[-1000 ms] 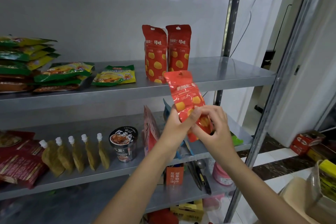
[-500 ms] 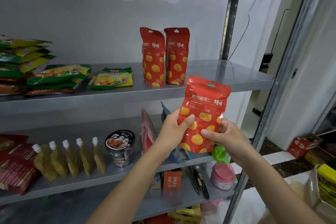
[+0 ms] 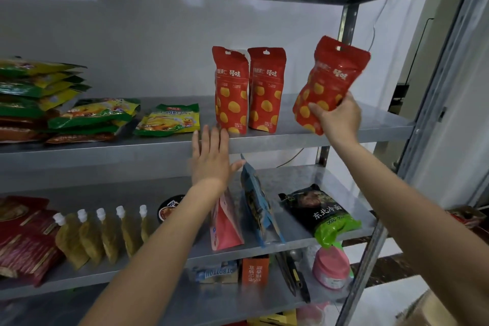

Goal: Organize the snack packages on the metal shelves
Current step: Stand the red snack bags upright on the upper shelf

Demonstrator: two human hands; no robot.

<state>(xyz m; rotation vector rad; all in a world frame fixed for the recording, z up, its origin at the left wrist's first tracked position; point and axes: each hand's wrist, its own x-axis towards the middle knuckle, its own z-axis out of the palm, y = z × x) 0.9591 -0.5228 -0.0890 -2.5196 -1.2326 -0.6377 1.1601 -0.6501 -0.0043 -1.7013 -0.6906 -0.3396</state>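
My right hand (image 3: pixel 337 119) grips a red snack pouch with yellow dots (image 3: pixel 330 82) by its lower part, tilted, above the right end of the upper metal shelf (image 3: pixel 370 127). Two matching red pouches (image 3: pixel 230 90) (image 3: pixel 266 90) stand upright side by side on that shelf, just left of the held one. My left hand (image 3: pixel 211 159) is flat with straight fingers in front of the shelf's front edge, below the left standing pouch, holding nothing.
Green and yellow packets (image 3: pixel 169 120) and a stack (image 3: pixel 39 98) lie on the upper shelf's left. The lower shelf (image 3: pixel 312 174) holds spouted pouches (image 3: pixel 105 238), a pink bag (image 3: pixel 225 225), a blue bag (image 3: pixel 258 206), a black-green noodle pack (image 3: pixel 322 214). A shelf post (image 3: pixel 423 127) stands at the right.
My right hand has lifted the red pouch up and right to shelf height. My left hand has let go of it and moved left, opening flat before the shelf edge.
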